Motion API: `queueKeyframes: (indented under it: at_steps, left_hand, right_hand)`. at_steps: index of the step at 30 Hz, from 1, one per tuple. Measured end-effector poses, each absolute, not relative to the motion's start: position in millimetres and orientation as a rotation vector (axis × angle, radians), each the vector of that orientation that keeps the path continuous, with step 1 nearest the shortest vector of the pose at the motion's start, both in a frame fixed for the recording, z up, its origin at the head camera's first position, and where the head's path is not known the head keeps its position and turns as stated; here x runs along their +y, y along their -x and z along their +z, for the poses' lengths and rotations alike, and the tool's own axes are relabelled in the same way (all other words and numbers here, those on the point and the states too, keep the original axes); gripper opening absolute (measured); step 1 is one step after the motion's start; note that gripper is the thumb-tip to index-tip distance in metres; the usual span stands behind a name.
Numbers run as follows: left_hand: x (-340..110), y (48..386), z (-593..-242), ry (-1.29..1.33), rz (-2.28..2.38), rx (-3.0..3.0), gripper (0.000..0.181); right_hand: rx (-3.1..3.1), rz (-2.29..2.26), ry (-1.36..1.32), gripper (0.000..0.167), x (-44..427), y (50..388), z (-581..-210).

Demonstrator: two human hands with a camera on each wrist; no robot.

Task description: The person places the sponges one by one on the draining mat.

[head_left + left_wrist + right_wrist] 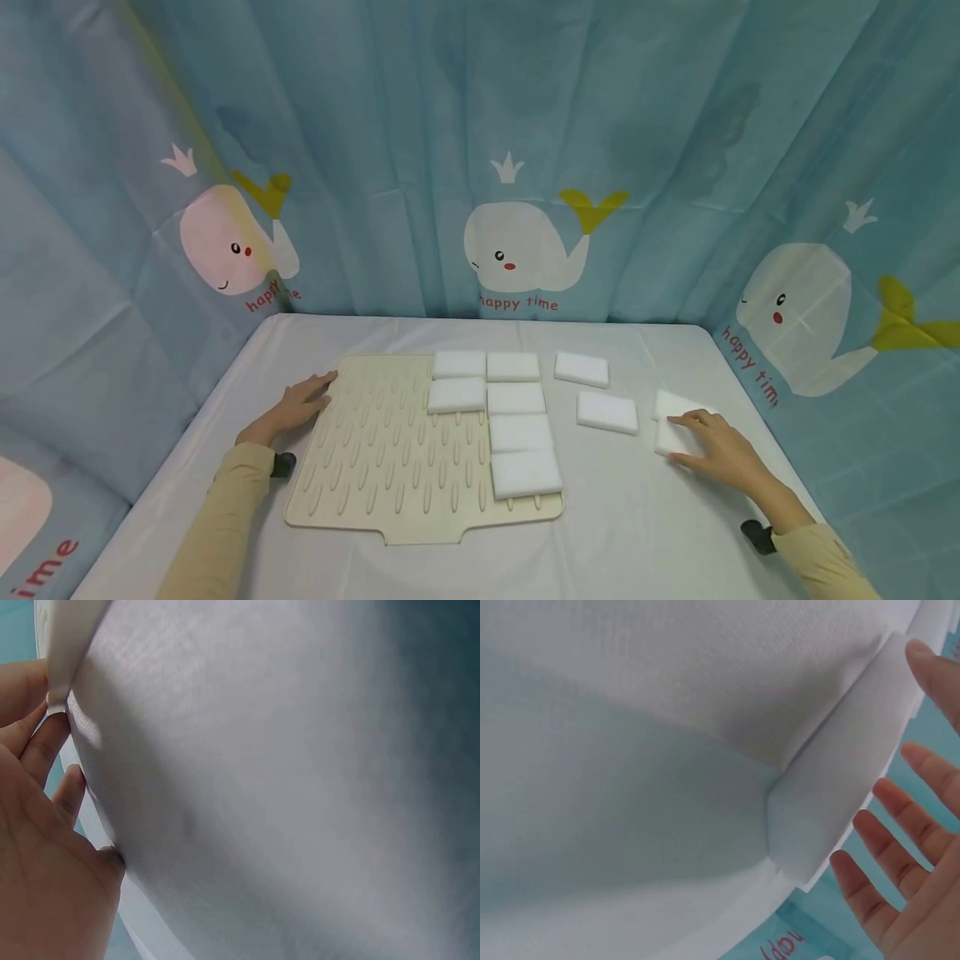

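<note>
A beige drying mat [360,483] with raised ridges and a front spout lies left of centre in the head view. Several white sponge blocks [521,433] sit on its right part. At the mat's left edge is my left hand [288,412], its fingers touching the rim; the left wrist view shows those fingers [45,746] against it. My right hand [716,450] is spread over a white sponge [670,437] at the right, thumb and fingers apart. In the right wrist view this sponge [840,765] lies beside the straight fingers [885,840].
Two loose white sponges [607,412] lie between the mat and my right hand. Another sponge [678,402] sits just behind the one under that hand. A white cloth [622,517] covers the table, and a blue whale-print curtain [390,167] encloses its back and sides.
</note>
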State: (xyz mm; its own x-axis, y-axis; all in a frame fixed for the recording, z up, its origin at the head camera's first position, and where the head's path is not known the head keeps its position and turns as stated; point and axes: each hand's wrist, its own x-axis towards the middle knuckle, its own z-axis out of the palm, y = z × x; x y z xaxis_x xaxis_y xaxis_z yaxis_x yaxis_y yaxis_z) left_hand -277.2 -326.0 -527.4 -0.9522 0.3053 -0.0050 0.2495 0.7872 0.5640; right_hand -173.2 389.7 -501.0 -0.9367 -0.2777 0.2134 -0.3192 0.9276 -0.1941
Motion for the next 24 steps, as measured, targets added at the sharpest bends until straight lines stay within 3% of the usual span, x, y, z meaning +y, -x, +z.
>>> queueKeyframes:
  at_steps: [12,24]
  left_hand:
    - [-326.8,279.8,-522.8,-0.459,0.911,2.867,0.054]
    - [-328.6,279.9,-530.2,-0.482,0.908,2.879,0.054]
  right_hand:
    - [-2.894,0.306,-0.461,0.058,389.6,169.2,-499.1]
    - [-2.938,0.391,-0.523,0.065,389.7,173.0,-496.6]
